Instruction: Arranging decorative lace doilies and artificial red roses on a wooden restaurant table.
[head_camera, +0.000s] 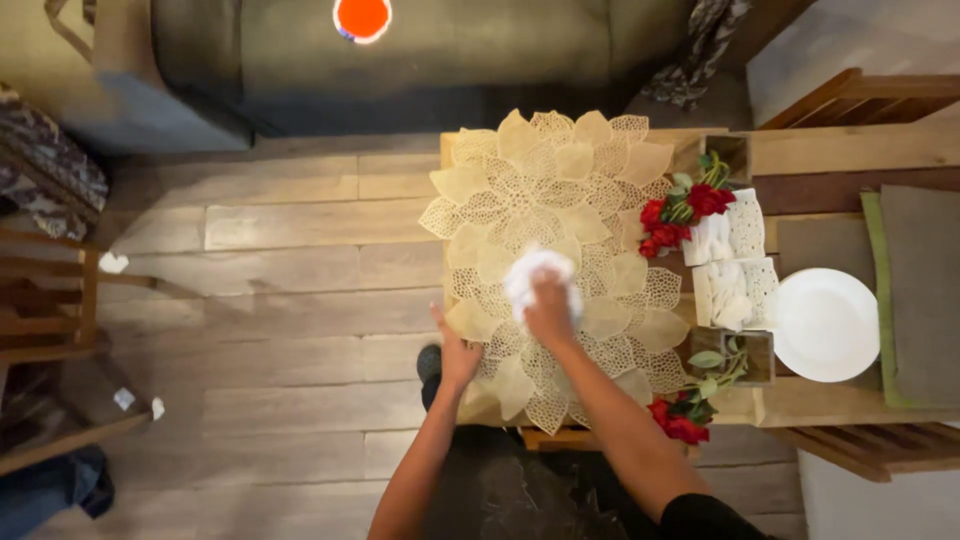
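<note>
The left hand (457, 352) lies flat with fingers spread wide on the near left edge of the cream, leaf-patterned lace mat (555, 250), apparently pinning it so it cannot slide on the wooden worktop (850, 148), while the right hand (549, 308), just beside it toward the mat's middle, has its fingers closed on one crumpled white cloth (528, 278) pressed down onto the lace. Further right stand two red flower sprays (686, 212), two white lace-wrapped holders (735, 262) between them, and one white plate (826, 324) near the edge.
</note>
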